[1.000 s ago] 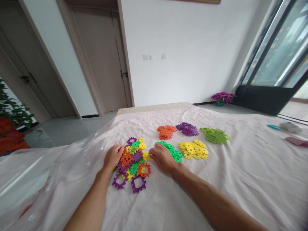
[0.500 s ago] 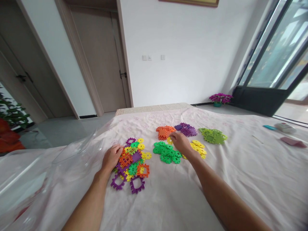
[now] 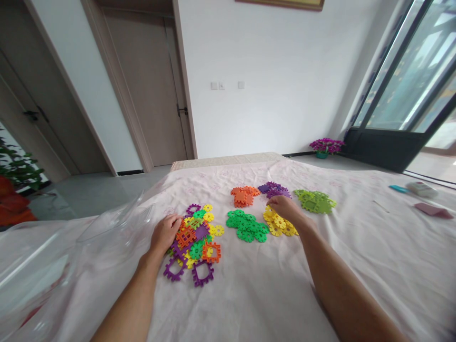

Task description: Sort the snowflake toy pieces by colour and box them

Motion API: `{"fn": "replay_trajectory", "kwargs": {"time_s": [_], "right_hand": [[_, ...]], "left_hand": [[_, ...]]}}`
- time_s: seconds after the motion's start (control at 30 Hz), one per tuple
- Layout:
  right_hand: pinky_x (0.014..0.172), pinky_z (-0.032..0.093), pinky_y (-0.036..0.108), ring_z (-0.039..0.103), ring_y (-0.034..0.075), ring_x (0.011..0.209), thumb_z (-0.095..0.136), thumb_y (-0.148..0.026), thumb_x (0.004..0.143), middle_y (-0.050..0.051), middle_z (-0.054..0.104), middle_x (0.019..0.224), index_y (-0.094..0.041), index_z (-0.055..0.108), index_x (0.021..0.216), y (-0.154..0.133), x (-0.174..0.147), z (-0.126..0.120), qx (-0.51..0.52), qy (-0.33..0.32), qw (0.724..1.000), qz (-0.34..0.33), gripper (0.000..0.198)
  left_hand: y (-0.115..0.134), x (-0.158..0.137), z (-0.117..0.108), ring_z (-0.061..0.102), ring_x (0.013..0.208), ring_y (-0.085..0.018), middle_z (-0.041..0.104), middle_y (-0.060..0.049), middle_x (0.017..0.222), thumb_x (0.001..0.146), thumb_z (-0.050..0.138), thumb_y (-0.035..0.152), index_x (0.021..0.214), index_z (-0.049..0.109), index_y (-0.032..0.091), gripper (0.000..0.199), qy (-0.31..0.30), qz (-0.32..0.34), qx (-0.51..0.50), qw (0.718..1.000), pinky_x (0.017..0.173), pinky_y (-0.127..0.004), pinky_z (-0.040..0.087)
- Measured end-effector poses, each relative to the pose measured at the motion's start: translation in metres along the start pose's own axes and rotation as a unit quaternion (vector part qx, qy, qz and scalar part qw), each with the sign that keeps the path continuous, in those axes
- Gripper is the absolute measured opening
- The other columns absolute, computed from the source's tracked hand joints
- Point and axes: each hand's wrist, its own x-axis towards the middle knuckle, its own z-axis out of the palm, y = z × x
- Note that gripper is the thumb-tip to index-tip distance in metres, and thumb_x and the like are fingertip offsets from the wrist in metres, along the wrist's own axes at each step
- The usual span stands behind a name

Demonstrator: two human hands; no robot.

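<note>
My left hand (image 3: 166, 232) rests at the left edge of a mixed heap of plastic building pieces (image 3: 201, 232), its fingers stretched out against the pieces. Purple, orange, green and yellow squares and flower-shaped discs overlap in that heap. My right hand (image 3: 283, 206) is over the yellow pile (image 3: 281, 224), fingers pinched together. A yellow flower-shaped disc (image 3: 268, 210) shows right under those fingertips. The purple pile (image 3: 276, 189) is just behind this hand. Green discs (image 3: 247, 225) are heaped to its left, with orange squares (image 3: 244, 195) behind them. Light green squares (image 3: 315, 201) lie to the right.
Clear plastic packaging (image 3: 117, 223) stands at the left. On the pale tablecloth (image 3: 249, 294) at the right are a blue item (image 3: 399, 188), a whitish packet (image 3: 422, 189), a pink cloth (image 3: 433, 210) and a thin stick (image 3: 381, 206).
My right hand has moved right, from in front of the orange pile to over the yellow one, with the yellow disc under its fingertips. My left hand has stayed put.
</note>
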Motion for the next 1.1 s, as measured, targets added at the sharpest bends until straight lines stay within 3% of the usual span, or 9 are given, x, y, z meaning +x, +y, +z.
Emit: {"fn": "replay_trajectory", "kwargs": {"time_s": [0.17, 0.3, 0.47, 0.6, 0.7, 0.87, 1.1], "right_hand": [[0.065, 0.043, 0.026, 0.067, 0.019, 0.079, 0.056, -0.021, 0.077, 0.004, 0.076, 0.088, -0.024, 0.079, 0.088, 0.009, 0.000, -0.007, -0.016, -0.028, 0.999, 0.038, 0.026], [0.070, 0.046, 0.029, 0.068, 0.023, 0.083, 0.060, -0.024, 0.076, 0.005, 0.076, 0.093, -0.028, 0.080, 0.092, 0.010, -0.002, -0.016, -0.034, -0.034, 0.996, 0.069, 0.026], [0.094, 0.045, 0.033, 0.064, 0.025, 0.105, 0.064, -0.019, 0.077, 0.006, 0.074, 0.111, -0.025, 0.079, 0.102, 0.003, -0.005, -0.011, -0.010, -0.067, 0.996, -0.060, 0.030], [0.095, 0.044, 0.032, 0.064, 0.024, 0.105, 0.056, -0.018, 0.085, 0.008, 0.073, 0.110, -0.021, 0.077, 0.106, -0.010, -0.005, 0.004, -0.032, -0.101, 0.988, -0.116, 0.030], [0.094, 0.043, 0.033, 0.062, 0.024, 0.107, 0.052, -0.018, 0.088, 0.011, 0.072, 0.109, -0.019, 0.075, 0.105, -0.022, -0.008, 0.013, -0.088, -0.085, 0.985, -0.122, 0.029], [0.084, 0.043, 0.035, 0.062, 0.026, 0.101, 0.043, -0.024, 0.097, 0.014, 0.066, 0.111, -0.019, 0.070, 0.104, -0.037, -0.019, 0.026, -0.153, -0.048, 0.985, -0.057, 0.029], [0.082, 0.040, 0.034, 0.056, 0.026, 0.106, 0.041, -0.031, 0.101, 0.012, 0.060, 0.113, -0.019, 0.063, 0.106, -0.030, -0.022, 0.045, -0.200, 0.015, 0.978, -0.052, 0.025]], "left_hand": [[0.000, 0.000, 0.001, 0.059, 0.122, -0.020, 0.069, -0.005, 0.126, 0.092, 0.041, 0.042, 0.106, 0.073, 0.023, 0.039, 0.001, -0.003, -0.002, 1.000, 0.107, -0.030, 0.040], [-0.002, 0.000, 0.002, 0.058, 0.124, -0.021, 0.069, -0.005, 0.127, 0.092, 0.041, 0.042, 0.107, 0.072, 0.023, 0.039, 0.001, -0.003, 0.001, 1.000, 0.108, -0.030, 0.039], [-0.002, 0.000, 0.001, 0.060, 0.121, -0.022, 0.069, -0.006, 0.125, 0.091, 0.041, 0.042, 0.106, 0.073, 0.022, 0.041, 0.006, 0.004, -0.003, 1.000, 0.108, -0.031, 0.040], [0.001, -0.001, 0.000, 0.060, 0.121, -0.022, 0.070, -0.006, 0.124, 0.091, 0.042, 0.041, 0.105, 0.074, 0.022, 0.040, 0.009, 0.005, -0.003, 1.000, 0.107, -0.031, 0.040], [0.001, -0.001, -0.001, 0.060, 0.122, -0.022, 0.069, -0.006, 0.126, 0.092, 0.041, 0.041, 0.106, 0.073, 0.022, 0.040, 0.006, 0.004, 0.001, 1.000, 0.108, -0.031, 0.040], [-0.001, 0.000, 0.000, 0.059, 0.122, -0.022, 0.069, -0.006, 0.126, 0.092, 0.041, 0.042, 0.107, 0.074, 0.022, 0.041, 0.004, 0.003, 0.003, 1.000, 0.108, -0.031, 0.040], [-0.001, -0.001, 0.001, 0.060, 0.120, -0.022, 0.070, -0.007, 0.125, 0.091, 0.041, 0.041, 0.106, 0.073, 0.020, 0.041, 0.011, 0.010, -0.009, 1.000, 0.107, -0.031, 0.041]]}}
